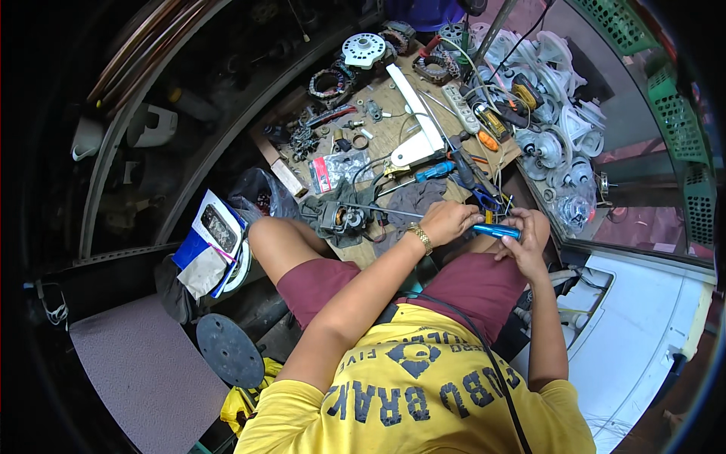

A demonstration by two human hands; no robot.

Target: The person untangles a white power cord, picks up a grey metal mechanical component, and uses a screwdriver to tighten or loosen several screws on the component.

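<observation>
My left hand [451, 222], wearing a gold watch, is closed on a long screwdriver where its thin metal shaft meets the blue handle [495, 230]. My right hand [516, 240] grips that handle beside my right knee. The shaft [388, 209] stretches left toward a small electric motor [340, 219] on a dark green cloth [325, 204]; whether its tip touches the motor I cannot tell. Just behind my hands are blue-handled scissors [484, 198], a grey rag [412, 198] and another blue-handled screwdriver [435, 171].
The cluttered wooden bench [401, 129] holds motor stators [327, 83], a white bracket [415, 147], a power strip [458, 106] and a cordless drill [525, 94]. Plastic fan parts [571, 136] crowd the right. A white appliance [628, 325] stands at right; folders [198, 265] and a round stool [229, 349] at left.
</observation>
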